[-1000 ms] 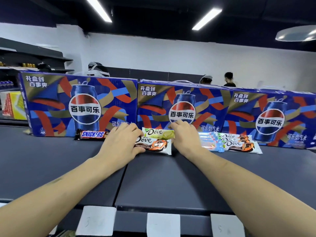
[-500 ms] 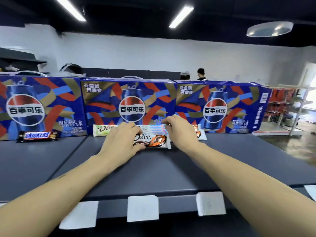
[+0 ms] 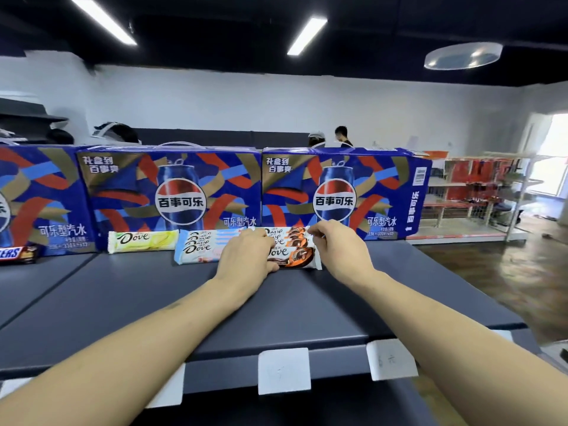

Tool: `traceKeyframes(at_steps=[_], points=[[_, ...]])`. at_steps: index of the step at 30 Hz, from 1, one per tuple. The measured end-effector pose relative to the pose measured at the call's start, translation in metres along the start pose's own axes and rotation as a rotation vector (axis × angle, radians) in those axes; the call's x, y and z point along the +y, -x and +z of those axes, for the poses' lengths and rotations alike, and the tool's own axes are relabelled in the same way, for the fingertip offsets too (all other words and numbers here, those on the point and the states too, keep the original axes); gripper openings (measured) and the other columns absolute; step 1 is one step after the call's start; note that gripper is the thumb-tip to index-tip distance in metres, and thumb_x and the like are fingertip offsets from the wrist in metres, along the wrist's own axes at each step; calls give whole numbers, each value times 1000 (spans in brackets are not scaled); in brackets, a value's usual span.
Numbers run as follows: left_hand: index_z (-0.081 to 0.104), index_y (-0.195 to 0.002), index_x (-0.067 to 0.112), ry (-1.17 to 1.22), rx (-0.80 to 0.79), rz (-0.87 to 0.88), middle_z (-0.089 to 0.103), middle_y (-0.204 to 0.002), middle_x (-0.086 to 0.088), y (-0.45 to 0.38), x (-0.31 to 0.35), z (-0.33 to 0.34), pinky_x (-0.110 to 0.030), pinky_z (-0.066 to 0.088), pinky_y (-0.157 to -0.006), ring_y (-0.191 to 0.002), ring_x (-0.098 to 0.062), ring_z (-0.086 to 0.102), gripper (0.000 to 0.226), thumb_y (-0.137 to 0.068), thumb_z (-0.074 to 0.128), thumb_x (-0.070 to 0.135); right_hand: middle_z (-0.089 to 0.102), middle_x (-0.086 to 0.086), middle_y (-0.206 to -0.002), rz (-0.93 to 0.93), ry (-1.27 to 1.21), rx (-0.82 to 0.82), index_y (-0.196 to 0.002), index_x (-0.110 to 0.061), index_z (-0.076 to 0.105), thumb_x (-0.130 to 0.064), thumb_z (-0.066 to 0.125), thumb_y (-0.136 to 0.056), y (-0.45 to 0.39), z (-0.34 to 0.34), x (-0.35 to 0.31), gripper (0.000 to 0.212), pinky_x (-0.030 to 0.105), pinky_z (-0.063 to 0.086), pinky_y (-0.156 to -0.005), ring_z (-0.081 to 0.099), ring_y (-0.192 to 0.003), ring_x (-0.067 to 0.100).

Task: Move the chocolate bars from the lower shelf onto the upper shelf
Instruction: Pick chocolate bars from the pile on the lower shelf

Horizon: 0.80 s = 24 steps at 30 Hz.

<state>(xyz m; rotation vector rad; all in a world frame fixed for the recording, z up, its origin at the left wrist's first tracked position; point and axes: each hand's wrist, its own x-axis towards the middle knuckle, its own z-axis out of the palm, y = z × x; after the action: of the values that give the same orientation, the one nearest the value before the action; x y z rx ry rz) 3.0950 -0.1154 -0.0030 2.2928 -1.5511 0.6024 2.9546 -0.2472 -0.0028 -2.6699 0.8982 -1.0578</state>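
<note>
Standing at the shelving, head view, items as seen:

1. Upper shelf [image 3: 153,302]: dark grey, flat, filling the middle band of the frame; three blank white label tags [image 3: 283,371] clipped along its front edge at the bottom.

2. Pepsi cartons [image 3: 172,195]: blue printed boxes in a row along the back of the shelf, spanning the left and centre of the frame.

3. Orange Dove bars [image 3: 292,250]: a small stack, white wrappers with brown and orange print, lying flat at frame centre just in front of the right-hand carton.

4. Left hand [image 3: 246,259]: centre of frame, palm down, fingers curled over the left end of the orange stack, gripping it against the shelf.

5. Right hand [image 3: 341,250]: just right of centre, thumb and fingertips pinching the upper right corner of the same stack. Both hands close together, the stack between them.

6. Blue Dove bars [image 3: 199,245]: pale blue and pink wrappers, several overlapped, touching the left hand's far side, left of centre.

7. Green Dove bar [image 3: 143,240]: single, white and yellow-green wrapper, lying against the base of the middle carton, left of the blue ones.

8. Snickers bar [image 3: 18,254]: dark wrapper, partly cut off at the left edge of the frame, well apart from the Dove group.

9. Background: two people [image 3: 341,136] beyond the cartons at upper centre; wire racks with red goods [image 3: 479,186] at the right; ceiling strip lights [image 3: 305,35] along the top.
</note>
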Motion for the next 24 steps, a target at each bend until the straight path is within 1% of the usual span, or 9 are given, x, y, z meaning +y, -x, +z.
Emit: traceKeyframes(at_steps=[3,6,8,10,12,17,20,24], points=[[66,-101,16,3,-53,-32,56,-99,1,-12,5,4,-31,36,-70,-101,-22,51,31,-82,70,40,64,-4,-121,4,-7,-7,-120,-23,64,-22,49,-100,-1,1,5,25,34,51,-87,59,-110,16],[64,-98,12,-44,-115,-55,57,-103,-4,-20,7,6,-31,34,-70,-102,-25,52,32,-87,65,42,64,-5,-121,17,-15,-12,-120,-23,64,-23,50,-100,-3,2,5,25,34,51,-87,59,-110,16],[64,-102,12,-85,-131,-64,59,-107,-6,-23,7,7,-33,36,-73,-103,-26,53,34,-89,62,44,64,-3,-120,21,-22,-9,-121,-22,64,-25,51,-100,-3,3,3,25,35,52,-86,60,-108,16],[62,-110,15,-118,-118,-48,60,-110,-6,-24,5,9,-35,39,-81,-106,-26,54,38,-89,60,46,64,-3,-120,25,-21,-9,-120,-23,64,-27,51,-100,-2,5,-1,25,35,52,-85,60,-107,16],[58,-116,17,-113,-92,-24,60,-113,-4,-22,3,8,-36,40,-88,-109,-25,53,42,-87,61,47,64,-5,-120,38,-14,-11,-120,-25,64,-29,53,-99,0,7,-6,24,34,52,-84,61,-106,15],[49,-128,17,-45,-68,54,54,-119,-4,-3,-5,-11,-36,40,-90,-113,-25,50,55,-84,65,44,65,-7,-113,51,-19,10,-115,-26,65,-33,55,-97,9,12,-30,22,30,50,-79,61,-100,12],[48,-128,17,-35,-77,110,52,-122,-3,17,-17,-26,-37,40,-90,-115,-25,48,52,-86,63,43,64,-7,-110,73,-6,-4,-114,-26,65,-39,52,-97,20,15,-51,25,32,50,-80,59,-99,13],[49,-132,19,-11,-120,155,51,-126,-4,43,-38,-41,-40,40,-94,-120,-26,46,53,-88,57,48,63,-7,-109,119,11,-5,-110,-27,64,-46,51,-95,40,19,-80,27,36,50,-82,57,-100,15]])
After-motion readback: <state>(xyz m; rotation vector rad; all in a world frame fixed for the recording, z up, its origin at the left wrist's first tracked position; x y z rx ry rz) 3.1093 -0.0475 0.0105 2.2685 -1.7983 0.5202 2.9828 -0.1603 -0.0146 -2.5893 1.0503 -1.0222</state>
